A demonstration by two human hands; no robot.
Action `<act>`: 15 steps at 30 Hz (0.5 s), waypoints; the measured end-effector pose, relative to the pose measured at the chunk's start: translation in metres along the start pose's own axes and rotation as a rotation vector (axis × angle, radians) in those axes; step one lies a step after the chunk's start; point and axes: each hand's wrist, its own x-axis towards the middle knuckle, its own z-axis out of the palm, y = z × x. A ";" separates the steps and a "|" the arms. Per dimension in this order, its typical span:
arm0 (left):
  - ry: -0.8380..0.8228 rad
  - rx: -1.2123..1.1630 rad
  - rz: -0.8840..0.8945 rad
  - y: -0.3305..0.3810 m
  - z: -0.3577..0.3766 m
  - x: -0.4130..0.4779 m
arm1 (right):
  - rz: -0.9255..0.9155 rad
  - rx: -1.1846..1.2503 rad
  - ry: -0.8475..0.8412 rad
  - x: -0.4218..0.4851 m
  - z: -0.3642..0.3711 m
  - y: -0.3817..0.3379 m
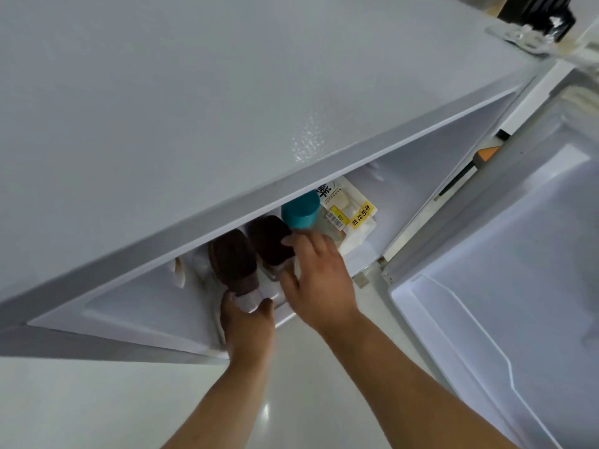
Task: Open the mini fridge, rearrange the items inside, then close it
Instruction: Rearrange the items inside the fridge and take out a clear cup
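The mini fridge (227,118) is seen from above, its white top filling the upper left of the view, and its door (505,254) stands swung wide open at the right, the inner lining bare. Both hands reach into the open front, onto the lowest shelf (129,315) that shows. The left hand (248,328) has thumb and fingers (228,301) closed around the pale base of a dark brown bottle (231,257), which lies tipped back into the fridge near the shelf's front edge. Just to its right lies a second dark bottle (270,238); the right hand (319,283) is spread over it, fingers loosely open, the fingertips touching its upper side and the thumb near its clear base, so whether it truly grips is not plain. Behind these, toward the shelf's right rear, stands a teal cup (299,210), and beside it, against the right wall, a clear bread packet (351,218) with a yellow label. The pale floor (97,409) lies below.
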 end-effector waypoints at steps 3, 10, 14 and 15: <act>-0.162 -0.030 -0.146 0.004 0.005 -0.008 | 0.579 0.220 0.198 -0.025 -0.017 0.036; -0.459 -0.169 -0.190 0.033 0.034 -0.006 | 1.015 0.459 -0.042 -0.014 -0.009 0.080; -0.407 -0.152 -0.223 0.030 0.043 0.006 | 0.534 0.021 0.104 -0.024 -0.010 0.070; -0.411 -0.163 -0.238 0.030 0.044 0.007 | 0.433 -0.038 0.064 -0.022 -0.011 0.068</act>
